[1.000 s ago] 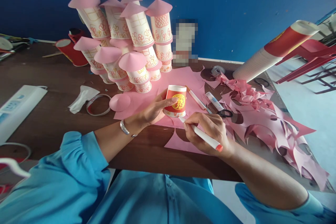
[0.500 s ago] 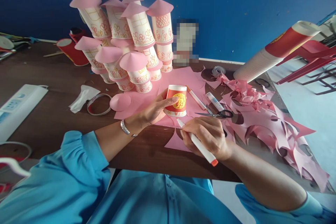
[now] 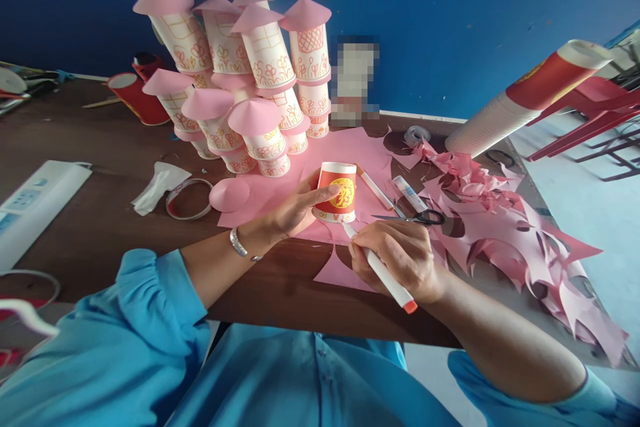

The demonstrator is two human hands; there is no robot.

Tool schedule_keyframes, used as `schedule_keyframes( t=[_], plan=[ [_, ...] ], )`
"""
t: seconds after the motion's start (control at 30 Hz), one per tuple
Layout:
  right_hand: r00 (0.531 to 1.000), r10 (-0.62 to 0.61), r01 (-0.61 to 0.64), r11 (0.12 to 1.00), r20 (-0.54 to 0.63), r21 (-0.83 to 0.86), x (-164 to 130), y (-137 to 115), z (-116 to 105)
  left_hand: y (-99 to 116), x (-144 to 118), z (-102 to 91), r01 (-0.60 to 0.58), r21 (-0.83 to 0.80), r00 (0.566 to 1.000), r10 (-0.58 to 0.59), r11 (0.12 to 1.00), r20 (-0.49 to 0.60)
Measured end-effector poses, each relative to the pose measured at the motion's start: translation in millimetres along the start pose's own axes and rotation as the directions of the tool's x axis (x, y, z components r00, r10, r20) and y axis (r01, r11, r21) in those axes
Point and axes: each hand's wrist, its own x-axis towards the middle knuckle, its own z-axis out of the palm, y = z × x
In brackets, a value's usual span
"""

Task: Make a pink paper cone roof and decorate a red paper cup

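My left hand (image 3: 299, 205) is wrapped round a paper cup (image 3: 330, 180) that is red with a yellow emblem and has a white band with small drawn marks at its lower edge. In my right hand (image 3: 397, 255) is a white marker (image 3: 385, 277) with an orange-red end, gripped like a pen. The marker's tip meets or nearly meets the cup's lower band; I cannot tell if it touches. Pink paper (image 3: 337, 270) lies under and in front of the cup. Beyond stand stacked white cup towers (image 3: 270, 57) with pink cone roofs and drawn flowers.
Right of the cup lie another marker (image 3: 375, 188), a glue stick (image 3: 410, 193) and scissors (image 3: 431, 217). Pink paper scraps (image 3: 500, 227) cover the right side near a tall cup stack (image 3: 510, 107). A tape roll (image 3: 189, 199) and a pink cone (image 3: 230, 195) lie left.
My right hand has shifted slightly right, with the marker's tip moving along the cup's lower edge toward the right. My left hand and the cup have hardly moved.
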Motion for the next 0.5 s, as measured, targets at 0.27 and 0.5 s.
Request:
schedule_keyframes(
  t=[0.27,0.5],
  plan=[
    [0.999,0.031,-0.031,1.0,0.015,-0.001,-1.8,0.3,-0.4,0.0,-0.9,0.6,0.009,0.002,1.0,-0.009,1.0,-0.013],
    [1.0,0.023,-0.023,1.0,0.006,0.011,-1.2,0.7,-0.3,-1.7,-0.3,-1.0,-0.006,-0.006,1.0,0.006,1.0,-0.004]
  ],
)
